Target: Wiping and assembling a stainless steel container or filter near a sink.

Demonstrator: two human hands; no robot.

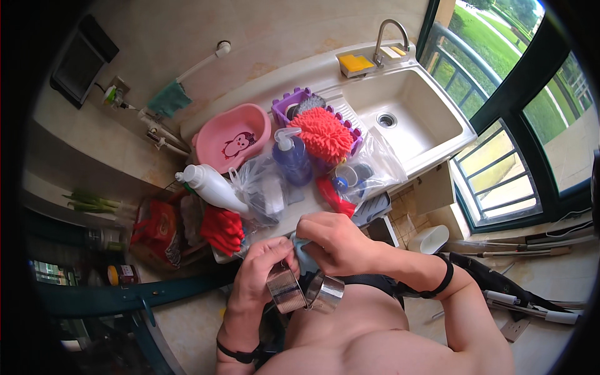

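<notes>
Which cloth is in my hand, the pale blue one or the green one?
The pale blue cloth, pinched in your right hand; the green cloth hangs by the wall.

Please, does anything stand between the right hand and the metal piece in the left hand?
Only the light-blue cloth, gripped by the right hand, hangs between it and the metal piece in the left hand; nothing else visible blocks them.
</notes>
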